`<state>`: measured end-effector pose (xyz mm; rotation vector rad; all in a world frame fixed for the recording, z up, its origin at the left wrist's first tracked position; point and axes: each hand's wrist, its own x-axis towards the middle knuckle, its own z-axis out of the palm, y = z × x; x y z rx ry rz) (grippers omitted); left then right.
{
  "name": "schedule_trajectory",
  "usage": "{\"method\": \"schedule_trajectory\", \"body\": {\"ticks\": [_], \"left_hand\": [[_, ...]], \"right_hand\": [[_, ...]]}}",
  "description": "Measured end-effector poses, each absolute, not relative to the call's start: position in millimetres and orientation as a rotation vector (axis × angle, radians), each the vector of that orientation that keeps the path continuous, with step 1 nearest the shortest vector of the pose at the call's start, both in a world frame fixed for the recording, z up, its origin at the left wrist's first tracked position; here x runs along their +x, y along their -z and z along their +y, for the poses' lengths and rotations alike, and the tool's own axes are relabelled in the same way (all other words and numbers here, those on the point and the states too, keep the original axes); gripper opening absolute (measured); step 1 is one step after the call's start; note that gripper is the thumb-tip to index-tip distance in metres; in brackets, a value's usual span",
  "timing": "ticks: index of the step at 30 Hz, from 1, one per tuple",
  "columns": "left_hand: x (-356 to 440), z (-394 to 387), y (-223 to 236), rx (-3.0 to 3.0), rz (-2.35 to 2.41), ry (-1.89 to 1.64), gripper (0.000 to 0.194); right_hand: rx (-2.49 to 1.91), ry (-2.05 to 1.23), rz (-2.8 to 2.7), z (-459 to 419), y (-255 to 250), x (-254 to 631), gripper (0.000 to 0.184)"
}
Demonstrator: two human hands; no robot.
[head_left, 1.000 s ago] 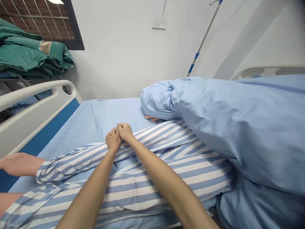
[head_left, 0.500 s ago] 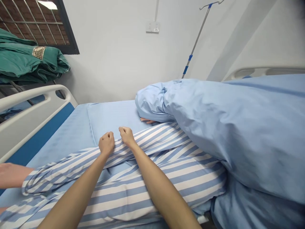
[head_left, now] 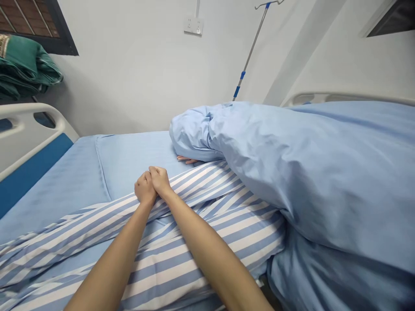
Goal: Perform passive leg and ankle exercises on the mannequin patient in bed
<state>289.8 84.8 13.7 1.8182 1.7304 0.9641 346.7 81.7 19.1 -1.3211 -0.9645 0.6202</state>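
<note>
My left hand (head_left: 145, 188) and my right hand (head_left: 160, 180) press together, closed on a fold of blue-and-white striped hospital garment (head_left: 207, 216). The garment lies in long folds across the bed. Just beyond my hands, the fingers of another person's hand (head_left: 186, 160) show from under a light blue quilt (head_left: 292, 172). The rest of that hand is hidden by the quilt, and it sits apart from my own hands.
The bed's blue sheet (head_left: 61, 190) lies beneath everything, with a white and blue bed rail (head_left: 29, 129) at left. An IV pole (head_left: 249, 49) and a wall socket (head_left: 193, 26) stand behind. Folded green cloth (head_left: 24, 67) sits by a grilled window (head_left: 29, 19).
My hands, apart half a second ago, have come together on the striped fabric. The other person's forearm at the left edge has left view, and the view has swung right.
</note>
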Motion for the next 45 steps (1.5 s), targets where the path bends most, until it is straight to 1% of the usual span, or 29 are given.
{"method": "schedule_trajectory", "body": {"ticks": [3,6,9,13,17,20,23,25,29,34,38,42,45], "left_hand": [[288.6,84.5,-15.6,1.842,1.734,-0.932,0.042],[291.0,84.6,-14.1,1.885,1.728,-0.968,0.042],[293.0,85.5,-9.4,1.897,1.74,-1.019,0.041],[291.0,86.6,-6.1,1.899,1.702,-1.053,0.039],[296.1,89.1,-20.2,1.85,1.678,-1.025,0.035],[315.6,90.0,-36.1,1.785,1.49,-1.171,0.032],[339.8,86.9,-39.3,1.658,1.329,-1.279,0.032],[350.4,82.7,-33.0,1.642,1.393,-1.244,0.033],[353.6,75.1,-19.4,1.841,1.518,-1.174,0.035],[350.5,72.5,-19.9,1.931,1.581,-1.094,0.038],[353.8,72.5,-18.0,2.001,1.58,-1.079,0.036],[354.6,73.4,-14.4,2.007,1.537,-1.135,0.034],[352.5,70.7,-17.9,2.011,1.499,-1.113,0.033]], "right_hand": [[-1.485,-0.516,-1.151,76.0,-30.4,356.6,0.033],[-1.534,-0.367,-1.369,66.3,-39.7,373.4,0.035],[-1.555,-0.309,-1.362,57.1,-37.0,387.8,0.036],[-1.551,-0.355,-1.324,52.2,-24.4,394.3,0.037],[-1.455,-0.395,-1.238,53.1,-24.0,394.8,0.038],[-1.376,-0.467,-1.138,54.7,-28.4,398.8,0.037],[-1.274,-0.56,-1.01,56.8,-29.8,404.7,0.034],[-1.222,-0.604,-0.933,58.2,-28.1,407.5,0.032],[-1.201,-0.578,-0.92,60.0,-23.9,408.8,0.032],[-1.409,-0.515,-1.08,58.5,-33.4,418.4,0.033],[-1.585,-0.266,-1.345,49.3,-40.4,436.5,0.034],[-1.731,-0.138,-1.337,40.7,-30.1,442.8,0.033],[-1.764,-0.118,-1.292,38.8,-24.3,439.5,0.032]]}}
